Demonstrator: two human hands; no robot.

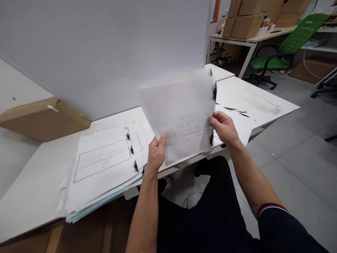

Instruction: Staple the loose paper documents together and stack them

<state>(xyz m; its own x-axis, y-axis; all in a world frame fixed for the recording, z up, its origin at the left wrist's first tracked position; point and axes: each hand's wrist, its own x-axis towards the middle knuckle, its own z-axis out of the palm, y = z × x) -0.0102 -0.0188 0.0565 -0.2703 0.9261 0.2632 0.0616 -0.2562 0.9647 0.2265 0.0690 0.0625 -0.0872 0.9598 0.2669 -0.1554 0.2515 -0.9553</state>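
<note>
A sheaf of printed paper (184, 116) is held up over the front edge of the desk, with several black clips (214, 92) along its right side. Its print is blurred. My left hand (157, 151) grips the lower left edge, thumb on the front. On the right edge, between the clips, my right hand (224, 127) pinches the sheets. Left of my left hand lies a thick paper stack (102, 158), its top sheets bearing framed print and black clips (132, 150). Several loose black clips (231, 109) lie on the desk beyond my right hand.
The white desk (273, 93) has a grey partition (105, 52) behind it. A cardboard box (44, 119) stands at the back left. Further off are a green office chair (289, 49) and another table (252, 39) bearing cardboard boxes (244, 24).
</note>
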